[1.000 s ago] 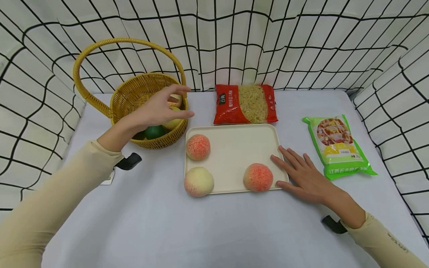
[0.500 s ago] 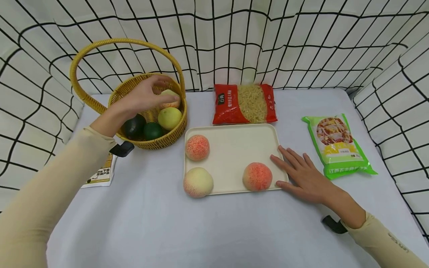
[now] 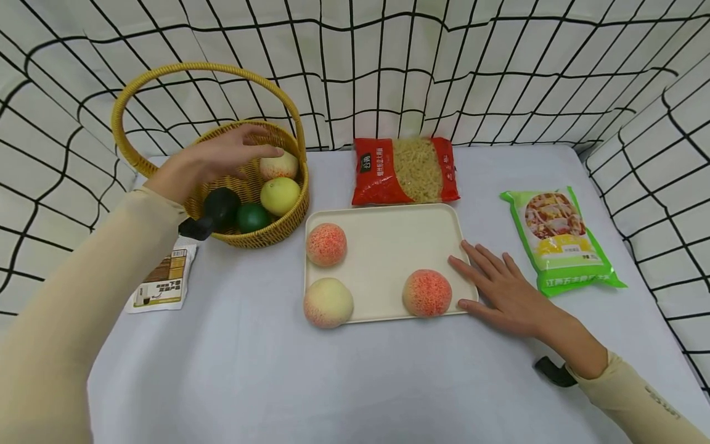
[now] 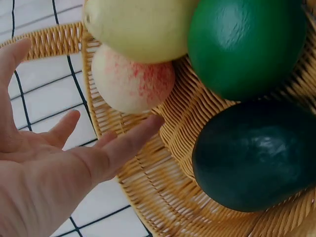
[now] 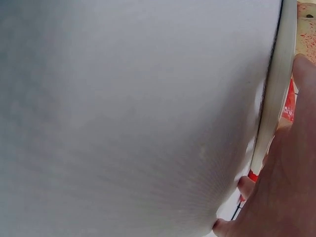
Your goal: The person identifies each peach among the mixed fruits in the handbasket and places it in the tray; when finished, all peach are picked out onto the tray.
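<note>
My left hand [image 3: 230,153] hovers over the yellow wicker basket [image 3: 277,233], fingers spread and holding nothing. In the basket lie a pale peach [image 3: 279,166], a yellow-green round fruit [image 3: 280,196], a glossy green fruit [image 3: 253,217] and a dark green, egg-shaped fruit [image 3: 222,208]. The left wrist view has one fingertip close by the pale peach [image 4: 131,81]. My right hand [image 3: 505,296] lies flat with its fingertips on the right edge of the cream tray [image 3: 383,246]. On that tray are two reddish peaches [image 3: 326,244] and a paler one [image 3: 328,302].
A red bag of pasta [image 3: 407,171] lies behind the tray. At the right is a green food packet [image 3: 560,240]; a white-and-brown packet [image 3: 164,280] lies partly under my left forearm. A white wall with black grid lines surrounds the table [image 3: 277,376].
My left hand has moved left and back from the basket's right side, uncovering the fruit and the packet by the forearm. The right hand has stayed on the tray edge.
</note>
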Demonstrator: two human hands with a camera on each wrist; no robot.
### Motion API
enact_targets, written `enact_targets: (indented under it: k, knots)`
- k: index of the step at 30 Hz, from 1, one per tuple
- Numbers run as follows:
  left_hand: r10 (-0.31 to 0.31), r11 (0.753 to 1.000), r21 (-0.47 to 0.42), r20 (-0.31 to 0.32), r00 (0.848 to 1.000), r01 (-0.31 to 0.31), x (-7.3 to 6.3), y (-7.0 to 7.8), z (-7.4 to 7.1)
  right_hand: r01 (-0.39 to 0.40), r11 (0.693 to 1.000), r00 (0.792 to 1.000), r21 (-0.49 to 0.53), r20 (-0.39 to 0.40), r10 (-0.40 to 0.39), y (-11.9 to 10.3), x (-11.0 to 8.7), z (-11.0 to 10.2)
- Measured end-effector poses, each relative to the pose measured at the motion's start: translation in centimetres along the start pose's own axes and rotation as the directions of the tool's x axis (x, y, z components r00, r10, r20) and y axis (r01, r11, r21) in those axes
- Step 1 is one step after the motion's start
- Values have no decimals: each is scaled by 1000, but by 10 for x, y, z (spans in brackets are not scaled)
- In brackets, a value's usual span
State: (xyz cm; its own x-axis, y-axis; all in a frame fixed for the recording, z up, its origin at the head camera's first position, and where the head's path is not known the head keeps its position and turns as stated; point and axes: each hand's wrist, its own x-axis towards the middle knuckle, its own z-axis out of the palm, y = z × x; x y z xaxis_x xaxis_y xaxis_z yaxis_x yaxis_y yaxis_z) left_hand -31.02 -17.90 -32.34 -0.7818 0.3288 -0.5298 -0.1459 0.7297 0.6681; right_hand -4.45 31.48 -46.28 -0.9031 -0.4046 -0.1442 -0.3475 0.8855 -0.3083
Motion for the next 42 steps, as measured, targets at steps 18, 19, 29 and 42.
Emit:
enact_targets:
  k: [18,19,29,42]
  knots:
    - [-33,995,-93,107,994,43,29,-2,8,-1,1000,1000,-5,4,1,4,-1,1]
    - [-35,995,-85,107,994,45,30,-2,9,0,1000,1000,-6,3,0,4,-1,1]
    - [-77,997,-22,99,992,80,41,-2,13,8,1000,1000,-8,10,-8,3,2,-1]
    - [-68,997,22,-35,997,69,44,-3,21,0,1000,1000,-5,16,1,3,3,-1]
